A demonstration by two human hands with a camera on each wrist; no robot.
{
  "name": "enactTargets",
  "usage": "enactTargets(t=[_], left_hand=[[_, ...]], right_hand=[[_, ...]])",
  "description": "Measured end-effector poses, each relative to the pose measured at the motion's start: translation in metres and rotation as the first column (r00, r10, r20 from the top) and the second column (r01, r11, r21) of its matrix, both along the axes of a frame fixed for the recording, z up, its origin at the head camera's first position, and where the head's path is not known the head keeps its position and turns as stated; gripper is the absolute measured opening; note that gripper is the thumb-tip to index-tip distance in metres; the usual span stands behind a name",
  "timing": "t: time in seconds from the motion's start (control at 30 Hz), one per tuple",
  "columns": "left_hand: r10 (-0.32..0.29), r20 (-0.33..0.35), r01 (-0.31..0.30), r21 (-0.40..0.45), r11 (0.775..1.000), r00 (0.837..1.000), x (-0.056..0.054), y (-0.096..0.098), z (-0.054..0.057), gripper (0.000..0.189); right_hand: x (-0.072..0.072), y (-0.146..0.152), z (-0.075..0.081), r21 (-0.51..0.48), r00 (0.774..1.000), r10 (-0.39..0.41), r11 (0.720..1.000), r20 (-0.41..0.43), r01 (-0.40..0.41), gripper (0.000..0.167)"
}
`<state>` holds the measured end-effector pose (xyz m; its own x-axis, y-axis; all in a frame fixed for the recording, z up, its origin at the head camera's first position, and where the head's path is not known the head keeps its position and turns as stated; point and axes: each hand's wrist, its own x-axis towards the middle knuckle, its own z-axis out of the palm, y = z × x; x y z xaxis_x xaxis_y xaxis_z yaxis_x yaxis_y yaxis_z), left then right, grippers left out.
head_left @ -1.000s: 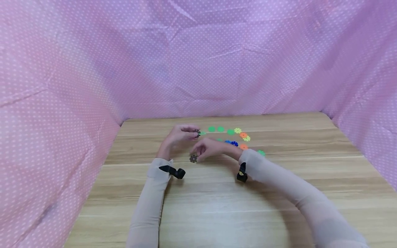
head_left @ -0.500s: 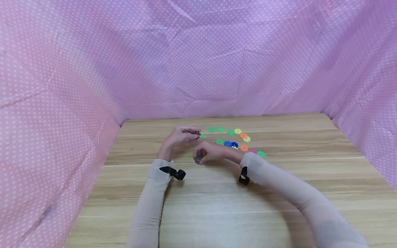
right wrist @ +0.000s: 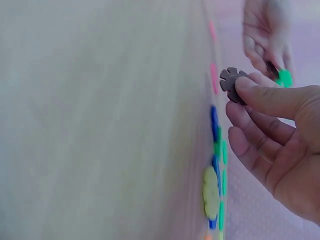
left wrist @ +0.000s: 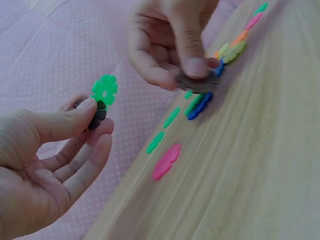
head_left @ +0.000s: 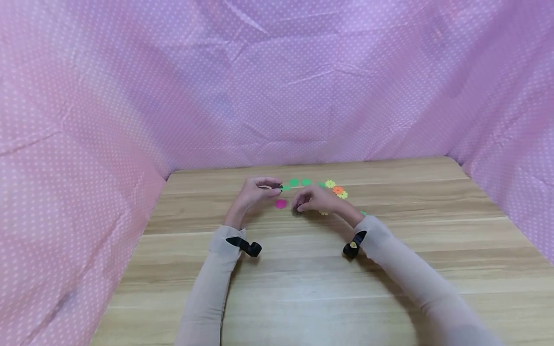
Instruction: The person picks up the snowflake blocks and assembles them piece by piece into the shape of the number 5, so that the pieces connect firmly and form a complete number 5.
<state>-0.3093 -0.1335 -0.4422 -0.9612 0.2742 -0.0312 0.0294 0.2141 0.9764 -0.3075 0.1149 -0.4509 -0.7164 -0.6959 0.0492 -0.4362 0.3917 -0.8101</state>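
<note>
My left hand (head_left: pixel 255 194) pinches a dark notched flower disc (left wrist: pixel 100 116) between thumb and fingers. A bright green flower disc (left wrist: pixel 105 91) is joined to its edge, standing out past the fingertips. To its right, my right hand (head_left: pixel 318 198) holds a brown-grey notched flower disc (right wrist: pixel 230 81) between thumb and forefinger, its slotted rim showing clearly in the right wrist view. The two hands are apart. Below the left fingertips, a pink disc (head_left: pixel 281 203) lies on the wooden table.
Behind the right hand, green discs (head_left: pixel 294 182), yellow discs (head_left: pixel 330 184) and an orange disc (head_left: pixel 338 190) lie on the table (head_left: pixel 303 288). Blue discs (left wrist: pixel 201 106) show beneath the right hand in the left wrist view. A pink dotted cloth (head_left: pixel 277 96) hangs around the back and sides.
My right hand has moved right and slightly farther away with the brown-grey disc, uncovering the pink disc on the table. The left hand has stayed almost in place.
</note>
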Motion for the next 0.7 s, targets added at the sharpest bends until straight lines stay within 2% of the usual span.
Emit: enactTargets(t=[0.07,0.17,0.37,0.53,0.7], left_hand=[[0.000,-0.014,0.000,0.009,1.000,1.000,0.001,0.004,0.000,0.033],[0.004,0.000,-0.004,0.004,1.000,1.000,0.001,0.008,0.001,0.031],[-0.020,0.014,0.020,-0.008,1.000,1.000,-0.002,0.014,0.013,0.030],[-0.046,0.018,0.046,-0.010,0.999,0.999,-0.005,0.019,0.018,0.028],[-0.056,0.011,0.057,-0.040,0.998,0.998,-0.005,0.026,0.015,0.028]], right_hand=[[-0.002,0.008,0.002,-0.026,0.998,-0.064,0.998,-0.009,0.064,0.017],[-0.005,0.017,0.005,-0.070,0.990,-0.139,0.988,-0.026,0.137,0.018],[-0.009,0.029,0.016,-0.165,0.956,-0.291,0.942,0.022,0.290,0.013],[-0.013,0.033,0.025,-0.277,0.948,-0.316,0.908,0.042,0.315,0.016],[-0.013,0.035,0.028,-0.330,0.948,-0.316,0.890,0.047,0.313,0.015]])
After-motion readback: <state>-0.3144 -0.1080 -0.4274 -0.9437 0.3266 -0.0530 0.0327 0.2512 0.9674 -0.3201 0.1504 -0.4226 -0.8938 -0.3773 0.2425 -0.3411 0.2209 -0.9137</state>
